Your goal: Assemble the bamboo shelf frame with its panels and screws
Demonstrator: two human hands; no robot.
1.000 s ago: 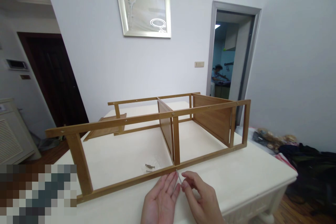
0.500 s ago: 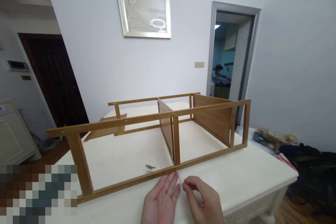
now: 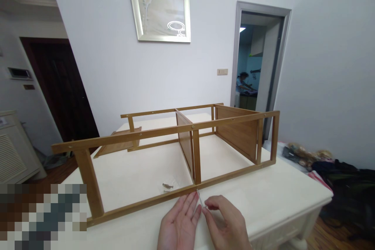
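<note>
A wooden shelf frame point(image 3: 164, 129) lies on its side on the white table point(image 3: 263, 187), with two slatless panels between its rails. My right hand point(image 3: 226, 218) pinches a thin silver hex key point(image 3: 200, 199) between thumb and forefinger. The key's far tip meets the near lower rail, just below the middle upright. Palm up, my left hand point(image 3: 180, 220) lies beside the key with its fingers stretched out, fingertips close to that tip and the rail. Behind the rail, several small screws point(image 3: 167, 186) rest on a clear plastic bag.
A loose wooden panel point(image 3: 117, 143) leans at the frame's left end. Bags and dark cloth point(image 3: 345, 187) lie to the right of the table. Through the doorway, a person point(image 3: 244, 85) is at a counter.
My right thumb and forefinger have shifted slightly around the end of the hex key. My left hand and the shelf frame stay in place.
</note>
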